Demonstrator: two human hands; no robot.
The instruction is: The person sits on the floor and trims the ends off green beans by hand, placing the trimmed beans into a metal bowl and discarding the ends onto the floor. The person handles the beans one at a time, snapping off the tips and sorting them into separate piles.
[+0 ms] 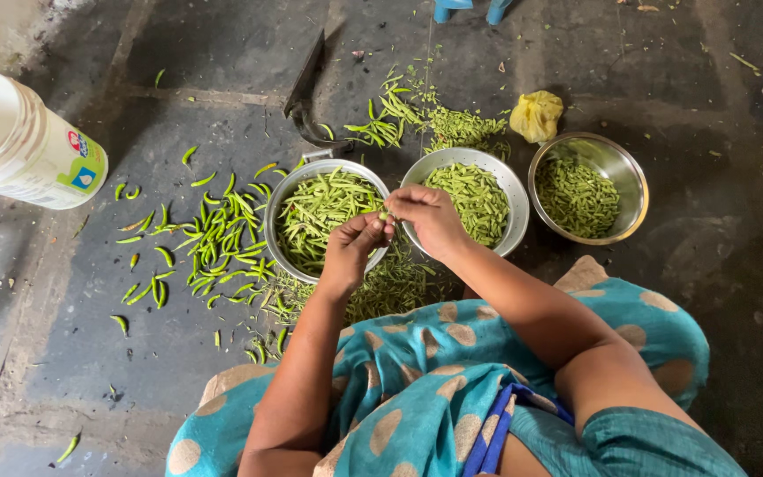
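Fingers point(388, 215) of both hands pinch one small green bean pod point(384, 215) between them, closed tight on it, right above the gap between two round steel bowls. The left hand point(353, 252) hovers over the steel bowl of whole green pods point(286, 199); the right hand point(430, 218) sits over the steel bowl of trimmed pods point(512, 181). Loose green pods point(222, 238) litter the grey stone floor point(90, 291).

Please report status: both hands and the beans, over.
Left hand and right hand pinch one green bean pod together. Above left steel bowl of pods. Nothing blocking.
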